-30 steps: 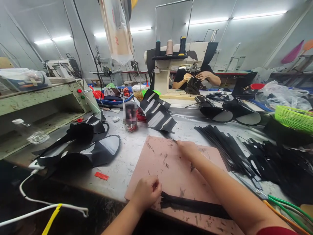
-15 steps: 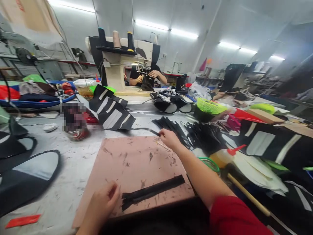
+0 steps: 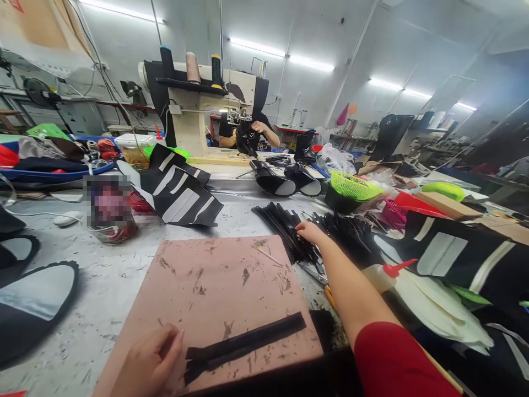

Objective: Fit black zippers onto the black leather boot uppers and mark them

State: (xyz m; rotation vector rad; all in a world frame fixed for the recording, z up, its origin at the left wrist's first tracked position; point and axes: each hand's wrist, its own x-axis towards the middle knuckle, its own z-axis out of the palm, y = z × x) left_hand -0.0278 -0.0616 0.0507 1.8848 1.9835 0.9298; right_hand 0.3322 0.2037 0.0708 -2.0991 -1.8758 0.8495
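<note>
My right hand (image 3: 309,234) reaches to a pile of thin black strips (image 3: 276,226), its fingertips pinched on a strip at the pile's near side. My left hand (image 3: 151,358) rests at the lower left of a pinkish board (image 3: 223,286), its fingers curled in and nothing visible in them. Just right of it, a black zipper (image 3: 248,339) lies slantwise on the board, the tapes apart at its left end. A thin pale stick (image 3: 268,255) lies near the board's top right corner.
Black boot pieces with pale strips (image 3: 182,193) lie beyond the board. At right stand a glue bottle with a red nozzle (image 3: 382,275) and a green basket (image 3: 355,184). A jar (image 3: 111,229) is at left. Behind, a person works at a sewing machine (image 3: 190,121).
My right hand has moved right, from the board's far edge with a thin black strip to the pile. The left hand stays curled by the zipper. The view has shifted slightly.
</note>
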